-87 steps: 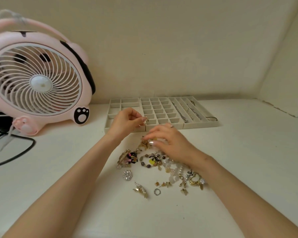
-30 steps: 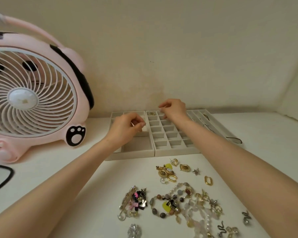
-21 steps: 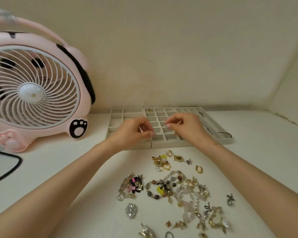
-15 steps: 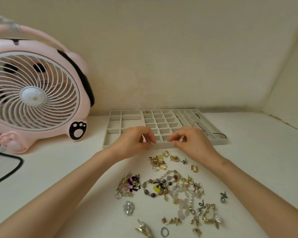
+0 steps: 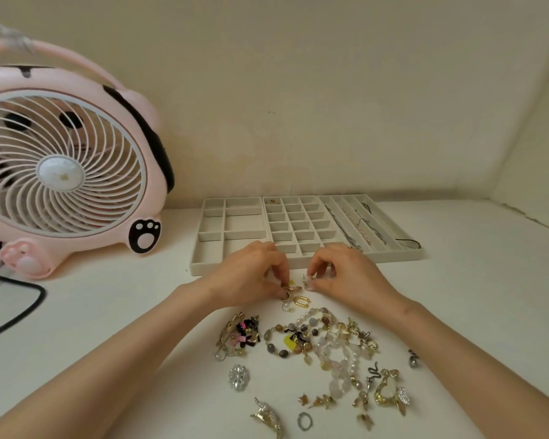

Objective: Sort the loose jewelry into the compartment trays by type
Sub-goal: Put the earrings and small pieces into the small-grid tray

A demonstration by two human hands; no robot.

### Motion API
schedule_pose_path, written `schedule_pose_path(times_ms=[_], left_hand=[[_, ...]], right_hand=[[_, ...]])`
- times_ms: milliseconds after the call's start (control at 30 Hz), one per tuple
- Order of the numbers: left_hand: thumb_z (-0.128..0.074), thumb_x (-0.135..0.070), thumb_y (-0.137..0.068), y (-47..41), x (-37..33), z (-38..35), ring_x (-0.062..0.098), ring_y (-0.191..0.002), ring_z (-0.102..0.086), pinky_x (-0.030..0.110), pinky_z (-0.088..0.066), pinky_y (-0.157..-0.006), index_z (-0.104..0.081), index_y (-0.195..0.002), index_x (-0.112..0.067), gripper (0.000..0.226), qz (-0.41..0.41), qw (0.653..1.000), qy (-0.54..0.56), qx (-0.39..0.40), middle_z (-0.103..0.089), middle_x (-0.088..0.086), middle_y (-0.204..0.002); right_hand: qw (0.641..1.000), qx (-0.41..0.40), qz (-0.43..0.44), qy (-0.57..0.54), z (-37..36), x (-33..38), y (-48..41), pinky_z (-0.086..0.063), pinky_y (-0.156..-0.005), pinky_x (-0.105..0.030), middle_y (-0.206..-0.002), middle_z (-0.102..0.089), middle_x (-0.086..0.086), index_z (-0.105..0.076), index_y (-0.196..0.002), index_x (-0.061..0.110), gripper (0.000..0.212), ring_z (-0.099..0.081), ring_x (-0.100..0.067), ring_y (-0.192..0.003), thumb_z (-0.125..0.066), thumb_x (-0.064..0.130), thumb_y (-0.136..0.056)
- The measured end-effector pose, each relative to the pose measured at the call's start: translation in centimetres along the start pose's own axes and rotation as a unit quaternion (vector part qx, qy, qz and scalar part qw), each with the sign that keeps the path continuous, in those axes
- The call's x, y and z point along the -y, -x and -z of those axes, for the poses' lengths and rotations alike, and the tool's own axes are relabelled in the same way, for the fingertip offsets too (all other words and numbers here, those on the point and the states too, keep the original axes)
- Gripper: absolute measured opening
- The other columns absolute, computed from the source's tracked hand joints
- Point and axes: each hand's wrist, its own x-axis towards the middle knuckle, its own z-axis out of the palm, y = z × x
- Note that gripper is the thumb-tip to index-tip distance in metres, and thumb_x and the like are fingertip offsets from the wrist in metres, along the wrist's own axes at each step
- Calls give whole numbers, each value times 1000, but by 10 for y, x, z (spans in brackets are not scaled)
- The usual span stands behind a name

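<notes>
A cream table [image 5: 108, 312] runs back to a plain cream wall [image 5: 330, 106]. A side wall [image 5: 536, 153] meets it in a corner at 2 o'clock, with a rough seam along its foot. At 10 o'clock stands a pink fan [image 5: 61, 172] with a white grille and a paw print on its base. A black cable [image 5: 42, 296] loops on the table at 9 o'clock.

Both hands are at the centre, just in front of the trays [image 5: 393, 256], with their fingertips close together. The left hand [image 5: 251, 274] has its fingers curled down, and thumb and fingertips pinch a gold piece [image 5: 287, 292] lying on the table. The right hand [image 5: 346, 274] is also curled and nips a pale piece [image 5: 308, 278] between thumb and forefinger. It is too small to say what it is.

The three trays sit side by side at 12 o'clock from the hands: wide cells on the left, a small grid in the middle and long slots on the right, which hold chains [image 5: 362, 229]. The loose jewelry [image 5: 330, 346] is spread on the table at 6 o'clock from the hands, between the forearms. It includes beaded bracelets, gold earrings, a silver brooch [image 5: 238, 377] and a ring [image 5: 305, 421].
</notes>
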Motion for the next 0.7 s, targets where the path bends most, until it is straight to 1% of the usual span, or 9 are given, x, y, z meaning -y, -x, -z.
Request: schedule_pose_path(times_ms=[100, 167, 300, 367, 433, 500, 600, 700], left_hand=[[-71, -34, -79, 0, 5, -1, 3, -81, -44, 22, -39, -72, -63, -88, -25, 15, 12, 1000, -1, -15, -50, -12, -91], [-71, -35, -79, -1, 7, -1, 3, -78, -47, 23, -42, -71, -62, -88, -25, 16, 20, 999, 18, -38, -55, -10, -93], [-62, -27, -88, 0, 10, 3, 10, -78, -54, 16, -41, -66, -63, -93, -21, 7, 38, 992, 58, -102, -58, -11, -94], [-58, -24, -91, 1, 11, 5, 8, -79, -53, 14, -40, -65, -62, -93, -23, 4, 46, 988, 69, -130, -58, -12, -94], [-57, -22, -91, 1, 12, 5, 6, -80, -53, 13, -41, -67, -60, -91, -25, 4, 46, 985, 79, -144, -57, -12, -94], [-58, -21, -91, 2, 12, 5, 3, -80, -53, 11, -40, -68, -59, -90, -27, 6, 44, 984, 84, -153, -56, -13, -93], [-58, -19, -91, 3, 9, 6, 2, -80, -52, 7, -38, -68, -62, -92, -24, 6, 37, 980, 105, -165, -58, -12, -93], [-58, -18, -91, 3, 5, 8, -1, -81, -51, 6, -36, -67, -64, -94, -21, 7, 32, 976, 132, -172, -60, -11, -94]], right_hand=[[999, -11, -16, -36, 4, -2, -1, -39, -65, -19, -81, -60, 14, -64, -78, 28, 13, -49, 2, -71, -77, 28, -76], [996, -35, -30, -81, 11, -5, -9, -42, -66, -21, -79, -63, 11, -67, -79, 24, 9, -51, 1, -68, -76, 25, -77], [986, -81, -68, -126, 27, -12, -53, -45, -72, -27, -79, -65, 6, -69, -78, 20, 9, -54, -4, -71, -77, 23, -76], [981, -100, -89, -139, 28, -17, -84, -47, -76, -31, -78, -64, 6, -69, -80, 16, 11, -57, -9, -76, -77, 22, -76], [981, -97, -108, -130, 24, -19, -115, -49, -78, -32, -80, -64, 5, -69, -83, 13, 13, -61, -14, -83, -77, 23, -77], [981, -94, -126, -115, 17, -19, -142, -49, -79, -30, -84, -65, 3, -66, -78, 17, 12, -62, -17, -88, -76, 23, -77], [980, -98, -145, -89, 6, -20, -172, -50, -86, -34, -97, -69, -2, -61, -71, 23, 16, -63, -21, -95, -73, 24, -80], [980, -104, -155, -64, -3, -23, -191, -50, -85, -33, -102, -70, -3, -66, -82, 21, 7, -64, -23, -97, -72, 25, -81]])
